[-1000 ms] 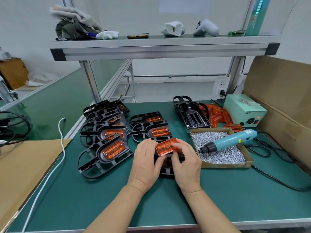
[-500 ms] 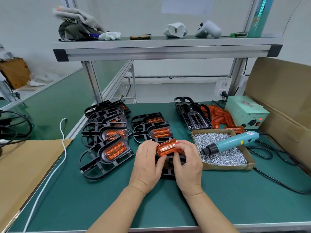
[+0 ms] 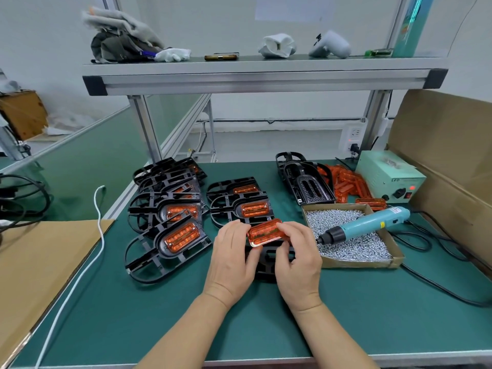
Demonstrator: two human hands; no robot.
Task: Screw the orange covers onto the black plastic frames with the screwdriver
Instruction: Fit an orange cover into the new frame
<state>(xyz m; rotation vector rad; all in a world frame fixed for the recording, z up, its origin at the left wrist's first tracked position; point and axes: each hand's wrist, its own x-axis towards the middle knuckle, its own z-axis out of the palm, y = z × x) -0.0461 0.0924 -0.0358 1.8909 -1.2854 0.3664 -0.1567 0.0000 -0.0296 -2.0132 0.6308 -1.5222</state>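
Starting nearest, both hands meet low over the green counter (image 3: 133, 315). The left hand (image 3: 230, 259) and the right hand (image 3: 298, 262) hold one orange cover (image 3: 266, 232) between them. The left fingers (image 3: 234, 230) curl onto one end of it and the right fingers (image 3: 292, 231) onto the other. The cover is tilted just above a black frame (image 3: 269, 258), which lies flat on the counter, mostly hidden under the palms. It does not look seated in the frame's pocket, so I judge this unit to be at the fitting step, with the screws yet to be driven.

Just left of the hands, and beyond them, lie the finished assemblies (image 3: 173, 243). These are several frames with orange covers in place, overlapping in two groups. To the right, the screwdriver (image 3: 364, 225) rests untouched across the box of screws (image 3: 348, 249), its tip toward the hands. Farther back, a short stack of bare frames (image 3: 306, 182) sits beside a heap of loose covers (image 3: 348, 185). By my reckoning a good share of the work is done and a handful of units remain.
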